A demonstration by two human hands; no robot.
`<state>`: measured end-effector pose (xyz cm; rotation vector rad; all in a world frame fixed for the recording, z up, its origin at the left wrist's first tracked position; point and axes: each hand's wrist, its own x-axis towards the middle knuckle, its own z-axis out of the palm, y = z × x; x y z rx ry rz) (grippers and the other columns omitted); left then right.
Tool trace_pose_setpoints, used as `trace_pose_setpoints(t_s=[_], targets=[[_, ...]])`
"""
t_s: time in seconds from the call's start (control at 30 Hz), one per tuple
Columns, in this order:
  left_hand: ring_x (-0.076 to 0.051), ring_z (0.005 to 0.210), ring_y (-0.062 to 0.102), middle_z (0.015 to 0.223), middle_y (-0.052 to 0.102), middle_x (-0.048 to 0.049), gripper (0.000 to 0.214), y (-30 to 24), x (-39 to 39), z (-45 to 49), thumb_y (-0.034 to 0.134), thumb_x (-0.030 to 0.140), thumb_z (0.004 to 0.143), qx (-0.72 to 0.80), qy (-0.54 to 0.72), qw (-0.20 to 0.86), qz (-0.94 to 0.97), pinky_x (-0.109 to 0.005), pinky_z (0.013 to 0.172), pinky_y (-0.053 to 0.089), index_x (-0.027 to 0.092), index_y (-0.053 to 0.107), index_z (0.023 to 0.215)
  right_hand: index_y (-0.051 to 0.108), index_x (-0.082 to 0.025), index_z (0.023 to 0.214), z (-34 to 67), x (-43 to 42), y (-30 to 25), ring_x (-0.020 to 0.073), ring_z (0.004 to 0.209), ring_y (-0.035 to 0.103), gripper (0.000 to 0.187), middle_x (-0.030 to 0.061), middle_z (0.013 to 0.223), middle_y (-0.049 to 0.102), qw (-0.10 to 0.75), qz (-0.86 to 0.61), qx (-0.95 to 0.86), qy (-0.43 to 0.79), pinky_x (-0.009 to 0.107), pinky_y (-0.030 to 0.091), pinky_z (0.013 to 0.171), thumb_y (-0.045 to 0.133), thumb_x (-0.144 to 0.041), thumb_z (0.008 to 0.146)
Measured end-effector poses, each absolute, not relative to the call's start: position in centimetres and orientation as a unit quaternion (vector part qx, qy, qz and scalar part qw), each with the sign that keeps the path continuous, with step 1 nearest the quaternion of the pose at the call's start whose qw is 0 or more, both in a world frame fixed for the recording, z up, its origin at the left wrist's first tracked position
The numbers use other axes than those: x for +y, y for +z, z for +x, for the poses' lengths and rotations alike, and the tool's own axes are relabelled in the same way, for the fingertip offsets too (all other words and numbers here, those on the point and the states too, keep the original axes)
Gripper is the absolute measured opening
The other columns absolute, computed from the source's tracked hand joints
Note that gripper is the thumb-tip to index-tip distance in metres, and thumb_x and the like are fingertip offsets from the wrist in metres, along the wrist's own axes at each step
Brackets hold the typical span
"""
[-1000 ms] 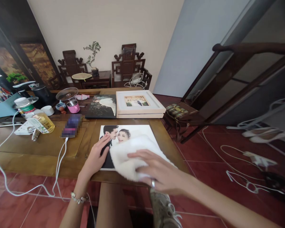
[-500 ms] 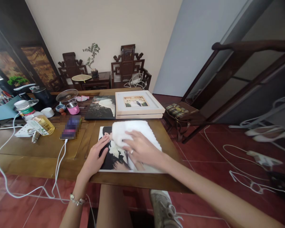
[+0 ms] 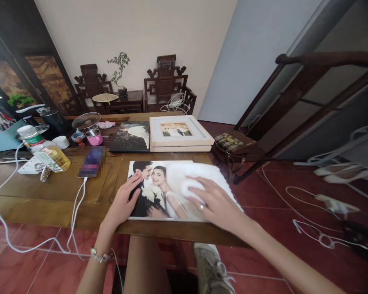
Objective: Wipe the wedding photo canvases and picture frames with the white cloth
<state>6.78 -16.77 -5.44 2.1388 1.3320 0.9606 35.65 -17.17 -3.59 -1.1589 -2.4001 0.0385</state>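
Photo print [image 3: 159, 198] lies at lower centre of the frame beneath two hands: left hand [image 3: 124, 201] flat on its left side, fingers outstretched; right hand [image 3: 217, 206], half-curled, holding one white cloth [image 3: 202, 171].

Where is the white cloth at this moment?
In the head view, the white cloth lies under the right hand, over the right side of the photo panel on the wooden table.
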Motion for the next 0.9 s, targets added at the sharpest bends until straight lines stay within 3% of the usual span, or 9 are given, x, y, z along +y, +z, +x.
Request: trace_pose_setpoints(t_s=[0.2, 0.37, 0.5, 0.67, 0.8, 0.9], targets=[[-0.02, 0.138, 0.034, 0.147, 0.043, -0.0041, 0.041, -5.2, -17.1, 6.8, 0.039, 0.031, 0.096, 0.483, 0.377, 0.231, 0.756, -0.039, 0.117, 0.025, 0.023, 0.049, 0.136, 0.068, -0.015, 0.105, 32.1, -13.5, -2.7, 0.0345, 0.123, 0.048, 0.03, 0.0177, 0.115, 0.066, 0.197, -0.438, -0.877, 0.02, 0.053, 0.039, 0.098, 0.044, -0.024, 0.092], [-0.021, 0.138, 0.034, 0.15, 0.038, -0.0059, 0.05, -5.5, -17.3, 6.6, 0.026, 0.041, 0.099, 0.493, 0.494, 0.285, 0.657, -0.037, 0.116, 0.026, 0.02, 0.035, 0.143, 0.07, -0.025, 0.101, 28.0, -16.3, -1.9, 0.0291, 0.13, 0.041, 0.022, 0.0078, 0.13, 0.059, 0.192, -0.262, -0.939, 0.113, 0.053, 0.027, 0.107, 0.054, -0.024, 0.086], [-0.021, 0.137, 0.036, 0.15, 0.038, -0.008, 0.052, -6.0, -17.1, 6.4, 0.021, 0.041, 0.1, 0.502, 0.503, 0.301, 0.636, -0.039, 0.115, 0.028, 0.019, 0.031, 0.145, 0.068, -0.025, 0.106, 28.6, -19.8, -1.7, 0.0271, 0.133, 0.037, 0.026, 0.0046, 0.134, 0.056, 0.172, -0.158, -0.96, 0.153, 0.052, 0.023, 0.11, 0.055, -0.027, 0.083], [-0.021, 0.138, 0.036, 0.146, 0.043, -0.0073, 0.047, -5.6, -17.1, 6.8, 0.042, 0.034, 0.095, 0.508, 0.4, 0.229, 0.728, -0.04, 0.116, 0.026, 0.022, 0.04, 0.141, 0.07, -0.025, 0.101, 33.7, -21.6, -1.9, 0.0276, 0.126, 0.047, 0.023, 0.0091, 0.133, 0.057, 0.168, -0.278, -0.937, 0.131, 0.05, 0.035, 0.105, 0.052, -0.027, 0.087], [-0.022, 0.14, 0.032, 0.147, 0.043, -0.0069, 0.041, -5.3, -17.1, 7.0, 0.043, 0.029, 0.094, 0.489, 0.362, 0.213, 0.764, -0.044, 0.115, 0.027, 0.023, 0.05, 0.134, 0.07, -0.022, 0.1, 36.1, -18.0, -2.6, 0.0313, 0.114, 0.055, 0.028, 0.0134, 0.126, 0.061, 0.209, -0.406, -0.886, 0.078, 0.049, 0.045, 0.092, 0.045, -0.033, 0.091], [-0.022, 0.14, 0.032, 0.146, 0.044, -0.0074, 0.039, -5.4, -17.1, 7.0, 0.043, 0.028, 0.094, 0.493, 0.353, 0.209, 0.767, -0.045, 0.115, 0.028, 0.023, 0.052, 0.132, 0.068, -0.02, 0.105, 34.2, -13.5, -2.3, 0.0325, 0.104, 0.059, 0.035, 0.0141, 0.11, 0.067, 0.23, -0.47, -0.846, 0.096, 0.048, 0.046, 0.087, 0.039, -0.038, 0.094]])
